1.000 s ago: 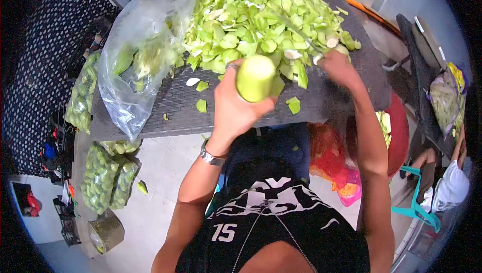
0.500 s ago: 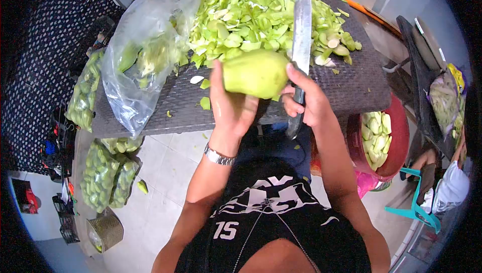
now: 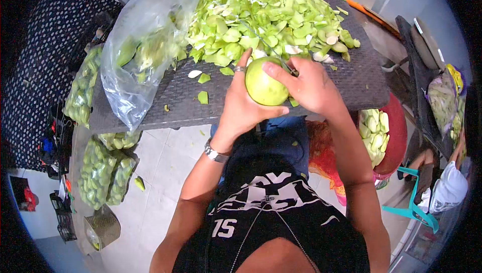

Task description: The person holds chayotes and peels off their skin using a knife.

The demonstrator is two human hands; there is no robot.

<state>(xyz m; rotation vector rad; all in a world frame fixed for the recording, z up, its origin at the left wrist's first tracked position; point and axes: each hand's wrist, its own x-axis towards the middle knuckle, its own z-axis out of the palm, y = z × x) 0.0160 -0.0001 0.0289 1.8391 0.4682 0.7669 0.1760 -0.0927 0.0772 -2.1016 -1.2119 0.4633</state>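
Observation:
A pale green fruit (image 3: 266,82) is held above the near edge of the dark woven table (image 3: 186,110). My left hand (image 3: 240,101) wraps round its left and lower side, a ring on one finger. Closed round the knife handle (image 3: 292,71), my right hand (image 3: 314,86) rests its thumb on top of the fruit. The knife's blade (image 3: 261,39) is thin and edge-on, pointing up and left over a large heap of green peelings (image 3: 271,12). Loose scraps (image 3: 203,97) lie left of my left hand.
A clear plastic bag (image 3: 131,92) with green pieces lies on the table's left. Filled bags (image 3: 95,172) and a square tin (image 3: 103,229) stand on the floor. At right are a red tub (image 3: 396,137) of peeled pieces, a turquoise stool (image 3: 414,205) and another person (image 3: 448,187).
The fruit has turned from lying sideways to end-on. My right hand has moved up against it, and the knife has tilted from upright to pointing up-left.

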